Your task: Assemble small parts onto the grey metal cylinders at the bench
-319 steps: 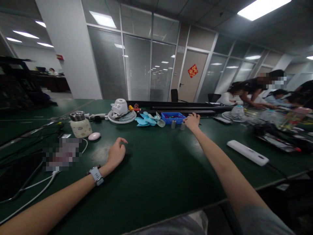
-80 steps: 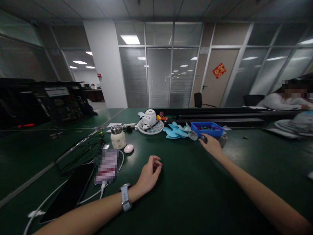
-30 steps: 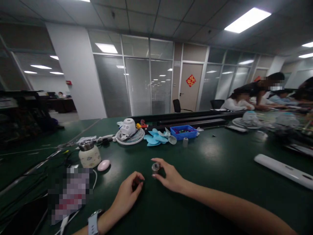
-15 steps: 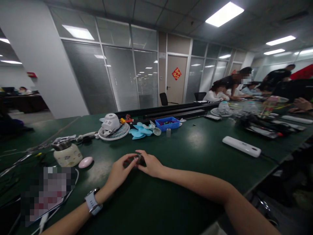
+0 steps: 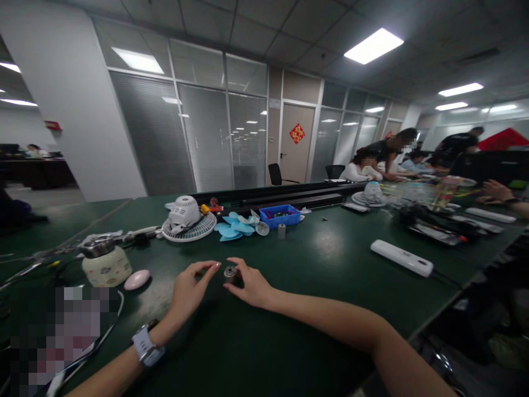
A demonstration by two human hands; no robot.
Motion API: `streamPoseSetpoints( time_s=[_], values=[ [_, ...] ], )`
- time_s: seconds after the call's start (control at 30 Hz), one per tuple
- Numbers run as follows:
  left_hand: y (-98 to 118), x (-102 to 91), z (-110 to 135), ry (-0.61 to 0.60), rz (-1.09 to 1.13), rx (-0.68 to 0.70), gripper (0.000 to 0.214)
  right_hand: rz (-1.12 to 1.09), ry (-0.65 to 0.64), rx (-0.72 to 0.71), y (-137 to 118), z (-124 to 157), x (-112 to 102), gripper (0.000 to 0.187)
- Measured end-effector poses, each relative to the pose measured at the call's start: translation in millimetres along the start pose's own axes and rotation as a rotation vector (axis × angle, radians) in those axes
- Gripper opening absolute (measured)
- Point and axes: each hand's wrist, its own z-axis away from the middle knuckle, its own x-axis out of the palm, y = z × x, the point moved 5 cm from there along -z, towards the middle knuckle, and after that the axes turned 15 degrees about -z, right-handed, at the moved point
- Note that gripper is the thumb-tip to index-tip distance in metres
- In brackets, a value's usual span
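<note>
Two bare hands at a green tabletop (image 5: 314, 292), seen from the head camera. The right hand (image 5: 254, 288) grips a metal cylinder (image 5: 230, 275) between the tips of its thumb and index finger, which stand apart by the width of the piece; the cylinder's round end faces up toward the viewer. Whether its base touches the tabletop cannot be told. The left hand (image 5: 190, 284), with a watch (image 5: 146, 344) at the wrist, lies just beside it, thumb and index finger meeting at their tips, apart from the cylinder; whether anything small lies between them is not clear.

Beyond the hands, a second cylinder (image 5: 281, 231) stands upright just in front of a blue tray (image 5: 269, 221) of small parts. Left of the tray lie light-blue blades (image 5: 232, 227) and a clear cup (image 5: 262, 229), followed by a white fan (image 5: 184, 212). Near the left forearm are a flask (image 5: 108, 267) and, just beside it, a pink oval object (image 5: 137, 279). A white power strip (image 5: 401, 257) lies well to the right. Farther right, other people are gathered along the tabletop.
</note>
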Motion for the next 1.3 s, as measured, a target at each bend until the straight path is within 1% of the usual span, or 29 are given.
streamPoseSetpoints(
  time_s=[0.07, 0.1, 0.17, 0.2, 0.23, 0.3, 0.37, 0.4, 0.47, 0.5, 0.53, 0.6, 0.7, 0.8, 0.83, 0.9, 0.97, 1.0, 1.03, 1.07, 1.1, 1.13, 1.17, 1.2, 1.23, 1.3],
  values=[
    [-10, 5.6, 8, -0.071, -0.041, 0.013, 0.043, -0.011, 0.025, 0.024, 2, 5, -8, 0.067],
    [-14, 10.7, 11, -0.132, -0.064, 0.033, 0.042, -0.013, 0.041, 0.034, 4, 8, -15, 0.068],
    [-22, 20.8, 14, -0.232, -0.101, 0.057, 0.04, -0.009, 0.09, 0.031, 12, 13, -36, 0.067],
    [-24, 24.7, 15, -0.261, -0.113, 0.072, 0.04, 0.001, 0.133, 0.021, 18, 14, -50, 0.066],
    [-24, 27.7, 14, -0.281, -0.122, 0.088, 0.04, 0.022, 0.194, 0.011, 25, 15, -68, 0.063],
    [-22, 30.9, 12, -0.302, -0.133, 0.121, 0.04, 0.115, 0.362, 0.005, 44, 13, -113, 0.056],
    [-19, 31.6, 11, -0.322, -0.14, 0.137, 0.042, 0.271, 0.539, 0.049, 65, 11, -159, 0.048],
    [-18, 31.1, 11, -0.328, -0.14, 0.14, 0.043, 0.354, 0.598, 0.097, 77, 9, -180, 0.045],
    [-16, 29.5, 11, -0.332, -0.136, 0.136, 0.045, 0.476, 0.639, 0.216, 101, 6, -210, 0.042],
    [-16, 28.6, 11, -0.331, -0.133, 0.132, 0.046, 0.509, 0.631, 0.27, 112, 5, -220, 0.042],
    [-16, 27.9, 11, -0.329, -0.13, 0.127, 0.047, 0.526, 0.617, 0.312, 122, 5, -225, 0.041],
    [-16, 27.1, 11, -0.321, -0.122, 0.12, 0.049, 0.534, 0.589, 0.354, 137, 6, -228, 0.04],
    [-17, 27.5, 10, -0.309, -0.098, 0.114, 0.05, 0.535, 0.581, 0.38, 148, 9, -224, 0.039],
    [-23, 25.8, 11, -0.289, -0.058, 0.05, 0.053, 0.525, 0.559, 0.386, 149, 12, -219, 0.045],
    [-26, 24.1, 13, -0.281, -0.038, 0.022, 0.054, 0.536, 0.565, 0.38, 145, 13, -218, 0.05],
    [-30, 19.5, 17, -0.261, 0.007, -0.026, 0.055, 0.604, 0.627, 0.328, 128, 16, -214, 0.059],
    [-33, 14.6, 21, -0.233, 0.046, -0.05, 0.053, 0.681, 0.681, 0.2, 100, 18, -200, 0.059],
    [-34, 13.1, 22, -0.225, 0.071, -0.052, 0.05, 0.692, 0.653, 0.114, 83, 17, -187, 0.055],
    [-35, 12.0, 23, -0.214, 0.087, -0.054, 0.048, 0.668, 0.564, 0.026, 66, 15, -169, 0.051],
    [-37, 11.6, 24, -0.206, 0.098, -0.056, 0.045, 0.618, 0.43, -0.052, 50, 11, -145, 0.046],
    [-38, 11.7, 25, -0.2, 0.104, -0.056, 0.042, 0.551, 0.264, -0.113, 36, 7, -119, 0.043],
    [-38, 12.0, 26, -0.194, 0.104, -0.06, 0.039, 0.482, 0.113, -0.155, 22, 4, -92, 0.041],
    [-38, 11.8, 27, -0.182, 0.105, -0.06, 0.035, 0.419, -0.013, -0.183, 11, 2, -66, 0.041],
    [-37, 11.9, 29, -0.18, 0.108, -0.056, 0.031, 0.366, -0.103, -0.2, 3, 1, -43, 0.041],
    [-35, 11.8, 30, -0.181, 0.109, -0.052, 0.027, 0.326, -0.153, -0.209, -3, 0, -24, 0.042],
    [-30, 10.6, 32, -0.174, 0.123, -0.036, 0.022, 0.267, -0.187, -0.204, -5, -1, 2, 0.037]
  ],
)
